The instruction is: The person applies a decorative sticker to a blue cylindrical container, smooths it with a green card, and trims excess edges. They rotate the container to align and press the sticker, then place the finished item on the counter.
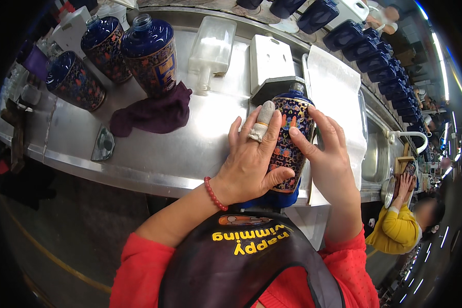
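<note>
1. The steel counter (200, 167) spans the view; its left end fades into the dark rim.
2. The sink (376, 161), at right beneath a white tap (413, 135), is partly hidden; its contents are hard to make out.
3. Three blue bottles (146, 56) at left are uncapped; their opaque walls hide any contents.
4. The clear bottle (213, 46) has its neck toward the person.
5. The near bottle (288, 153) is at the counter's near edge, between the hands, neck away from the person; its sides are partly covered.
6. The left hand (244, 169) lies spread, palm down, along its left side, not closed round it.
7. The right hand (329, 151) is half curled, thumb on its face, forefinger at its right edge; whether it grips, I cannot tell.
8. A grey cover (264, 115) hides one left finger.
</note>
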A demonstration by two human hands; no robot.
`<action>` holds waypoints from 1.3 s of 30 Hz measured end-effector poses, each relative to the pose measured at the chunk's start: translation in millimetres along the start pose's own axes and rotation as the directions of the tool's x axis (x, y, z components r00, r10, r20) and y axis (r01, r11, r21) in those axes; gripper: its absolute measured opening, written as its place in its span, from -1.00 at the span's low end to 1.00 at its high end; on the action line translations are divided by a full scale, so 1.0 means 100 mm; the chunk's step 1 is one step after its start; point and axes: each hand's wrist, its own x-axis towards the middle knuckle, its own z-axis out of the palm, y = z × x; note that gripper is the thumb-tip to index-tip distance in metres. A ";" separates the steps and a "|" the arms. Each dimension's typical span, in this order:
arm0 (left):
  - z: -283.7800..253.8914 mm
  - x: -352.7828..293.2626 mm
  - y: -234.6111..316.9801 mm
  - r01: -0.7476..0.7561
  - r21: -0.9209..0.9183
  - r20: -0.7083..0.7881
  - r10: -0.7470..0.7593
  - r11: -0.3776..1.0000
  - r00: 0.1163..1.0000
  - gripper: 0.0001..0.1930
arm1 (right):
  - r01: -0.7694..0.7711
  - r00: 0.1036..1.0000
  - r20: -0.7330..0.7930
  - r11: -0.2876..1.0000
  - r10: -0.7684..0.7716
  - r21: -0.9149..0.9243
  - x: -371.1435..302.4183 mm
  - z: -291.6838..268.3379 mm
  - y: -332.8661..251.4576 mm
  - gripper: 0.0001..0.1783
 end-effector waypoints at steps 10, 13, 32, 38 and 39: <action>0.00 -0.05 0.01 0.005 -0.019 0.009 -0.005 1.000 1.000 0.01 | -0.141 0.989 -0.012 0.973 0.146 0.182 -0.11 0.00 -0.16 -0.43; -0.01 -0.06 0.00 0.002 -0.024 0.012 -0.001 1.000 1.000 0.02 | -0.125 0.992 -0.001 0.980 0.127 0.155 -0.13 0.01 -0.17 -0.44; -0.02 -0.11 -0.02 -0.027 -0.020 0.007 0.027 0.999 1.000 0.10 | -0.066 0.998 0.019 0.996 0.065 0.060 -0.29 0.06 -0.18 -0.41; -0.07 -0.27 -0.03 -0.013 -0.031 0.059 0.015 0.999 0.998 0.10 | -0.132 0.989 -0.040 0.976 0.141 0.172 -0.51 0.07 -0.29 -0.37; -0.07 -0.29 -0.04 -0.010 -0.027 0.063 0.012 1.000 0.998 0.10 | -0.132 0.990 -0.026 0.979 0.137 0.154 -0.56 0.08 -0.32 -0.36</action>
